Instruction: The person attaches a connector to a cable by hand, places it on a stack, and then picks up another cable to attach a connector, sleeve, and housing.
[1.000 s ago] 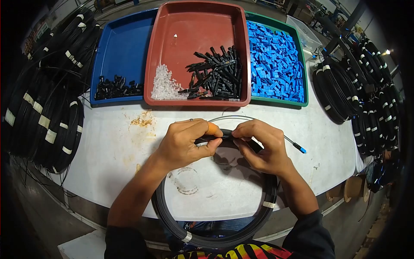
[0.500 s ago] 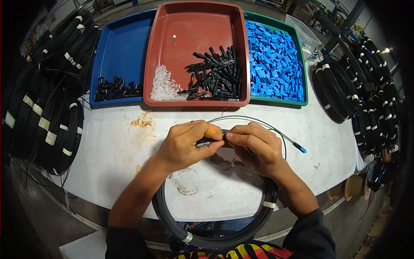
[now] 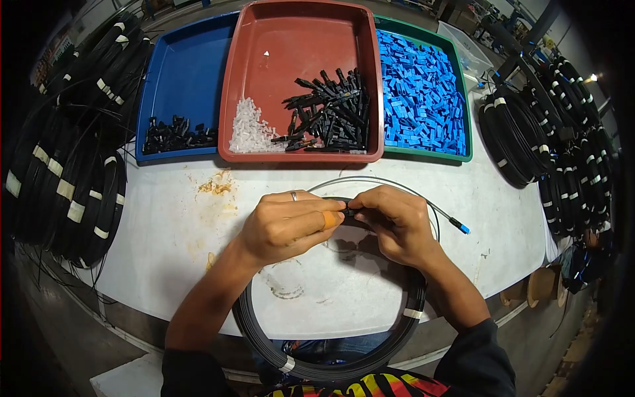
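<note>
A coil of black cable [image 3: 264,342] with white tape bands hangs over the front edge of the white table. At its top, my left hand [image 3: 288,225], with an orange wrap on one finger and a ring on another, is closed on the black cable. My right hand [image 3: 397,221] pinches at the same spot, its fingertips almost touching the left ones. What lies between the fingertips is small, dark and mostly hidden. One cable end with a blue-tipped connector [image 3: 460,225] rests on the table to the right.
Behind the hands stand a blue tray [image 3: 188,73] with black parts, a red tray [image 3: 297,40] with clear and black pieces, and a green tray [image 3: 468,132] full of blue parts. Cable coils [image 3: 512,142] hang at right, more coils [image 3: 63,178] at left.
The fingers of my left hand have straightened and now lie across the cable. My right hand's fingers have curled in more at the same spot.
</note>
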Available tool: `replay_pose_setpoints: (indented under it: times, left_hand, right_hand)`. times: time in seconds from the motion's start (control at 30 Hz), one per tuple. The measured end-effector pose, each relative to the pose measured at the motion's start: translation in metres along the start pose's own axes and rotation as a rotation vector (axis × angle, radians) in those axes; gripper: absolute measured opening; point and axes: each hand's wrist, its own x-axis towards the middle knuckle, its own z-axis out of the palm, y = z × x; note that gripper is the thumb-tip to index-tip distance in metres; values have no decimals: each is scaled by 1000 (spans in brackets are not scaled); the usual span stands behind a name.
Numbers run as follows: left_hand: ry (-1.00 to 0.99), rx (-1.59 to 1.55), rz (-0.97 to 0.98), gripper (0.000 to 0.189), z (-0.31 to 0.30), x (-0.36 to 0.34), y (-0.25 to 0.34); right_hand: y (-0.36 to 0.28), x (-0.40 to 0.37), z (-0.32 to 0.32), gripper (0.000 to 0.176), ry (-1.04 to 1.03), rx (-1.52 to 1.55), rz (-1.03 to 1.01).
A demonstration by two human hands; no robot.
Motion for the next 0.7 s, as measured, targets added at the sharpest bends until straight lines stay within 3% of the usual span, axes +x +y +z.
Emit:
replay_pose_setpoints:
  times: [0.17,0.7]
  left_hand:
    - [-5,-49,-87,17,0,-1,-1]
    - [-15,-58,-68,17,2,-1,-1]
  right_hand:
    - [-4,1,2,27,35,-44,-29]
    - [-1,-2,5,30,52,-103,-50]
